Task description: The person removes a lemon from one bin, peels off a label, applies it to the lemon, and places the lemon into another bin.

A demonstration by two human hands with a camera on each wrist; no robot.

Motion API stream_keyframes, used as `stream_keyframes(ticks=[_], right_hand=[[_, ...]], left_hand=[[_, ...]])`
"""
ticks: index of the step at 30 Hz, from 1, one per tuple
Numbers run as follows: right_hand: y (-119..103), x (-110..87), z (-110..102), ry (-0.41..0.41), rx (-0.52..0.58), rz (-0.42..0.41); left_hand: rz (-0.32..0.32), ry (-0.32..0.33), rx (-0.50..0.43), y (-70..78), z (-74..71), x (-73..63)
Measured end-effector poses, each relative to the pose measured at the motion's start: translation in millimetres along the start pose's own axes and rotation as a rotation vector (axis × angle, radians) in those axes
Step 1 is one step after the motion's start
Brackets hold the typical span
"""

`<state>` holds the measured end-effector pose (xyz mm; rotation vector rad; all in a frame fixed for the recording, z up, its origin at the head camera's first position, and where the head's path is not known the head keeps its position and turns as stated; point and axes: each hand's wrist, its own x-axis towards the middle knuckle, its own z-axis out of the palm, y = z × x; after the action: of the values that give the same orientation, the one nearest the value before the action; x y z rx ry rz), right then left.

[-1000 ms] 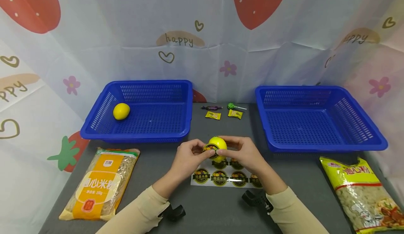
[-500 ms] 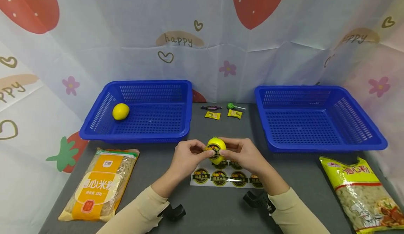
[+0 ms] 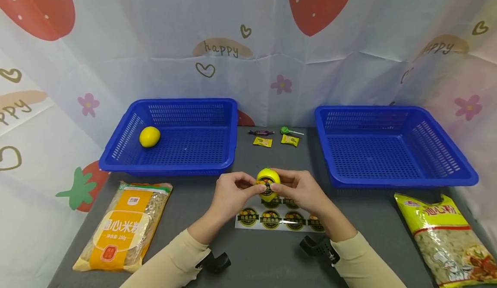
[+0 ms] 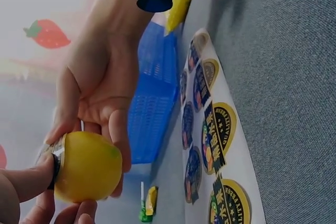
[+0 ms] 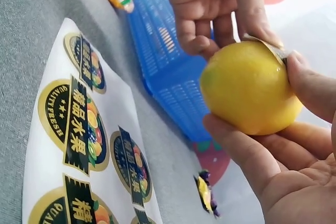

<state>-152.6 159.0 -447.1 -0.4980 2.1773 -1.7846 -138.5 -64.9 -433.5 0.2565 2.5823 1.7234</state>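
Between both hands a yellow lemon point(image 3: 268, 172) is held up over a sheet of stickers point(image 3: 248, 226). A round black-and-gold fruit sticker point(image 3: 266, 181) lies on the lemon's near side, and both thumbs press on it. My left hand point(image 3: 233, 193) holds the lemon from the left, thumb on the sticker's left part. From the right, my right hand point(image 3: 304, 191) grips it with fingers behind and thumb in front. In the right wrist view, the sticker's edge point(image 5: 266, 45) stands slightly off the peel under the left thumb.
A blue basket point(image 3: 182, 167) with another lemon point(image 3: 149, 137) stands back left, a second blue basket point(image 3: 404, 181) back right. Wrapped candies point(image 3: 262, 142) and a green lollipop point(image 3: 285, 130) lie between them. Pasta bags flank the table, one left point(image 3: 124, 227), one right point(image 3: 446, 236).
The sticker, which stuck out past the lemon's left side, now lies flatter on its front. Both thumbs stay on it, and the hands have barely shifted.
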Motion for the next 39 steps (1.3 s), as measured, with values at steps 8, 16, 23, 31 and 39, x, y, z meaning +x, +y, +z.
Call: stream_keyframes(ticks=[8,16,23,31,39], right_hand=[[-0.4,-2.9,-4.1,-0.016,0.046,-0.029],[-5.9,-2.5,-1.7,-0.021,0.021,-0.026],[-4.3,0.0,1.9,0.008,0.026,0.004],[-3.4,-1.0,1.7,-0.008,0.053,0.0],[-3.3,-2.4,-0.5,-0.024,0.065,-0.017]], left_hand=[[-0.033,-0.01,-0.036,3.9,-2.4,1.1],[-0.064,-0.006,-0.056,5.2,-5.5,1.1],[-0.089,-0.004,-0.061,3.0,-3.8,1.4],[-0.11,-0.006,-0.14,2.8,-4.6,2.0],[-0.122,-0.018,-0.162,4.1,-6.5,3.5]])
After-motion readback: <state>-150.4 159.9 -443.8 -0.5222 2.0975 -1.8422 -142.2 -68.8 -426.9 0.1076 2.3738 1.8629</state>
